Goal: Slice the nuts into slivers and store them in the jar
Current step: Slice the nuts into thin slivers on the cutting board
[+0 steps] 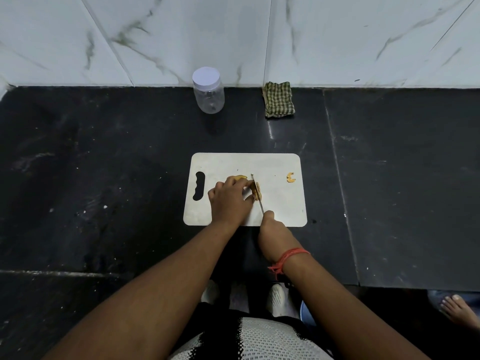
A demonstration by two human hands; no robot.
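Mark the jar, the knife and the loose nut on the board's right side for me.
jar (209,98): head view, on its clear body.
knife (260,203): head view, on the bare blade.
loose nut (291,177): head view, on its middle.

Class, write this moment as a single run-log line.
step: slicing | left hand holds nuts on cutting board | right hand grips knife | jar lidded

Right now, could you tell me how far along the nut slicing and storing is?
Early to midway. A few cut nut pieces lie beside the knife on the cutting board. In hand: the left hand steadies a nut while the right hand slices. Left: the nuts near the board's right edge, and filling the jar, lidded and apparently empty.
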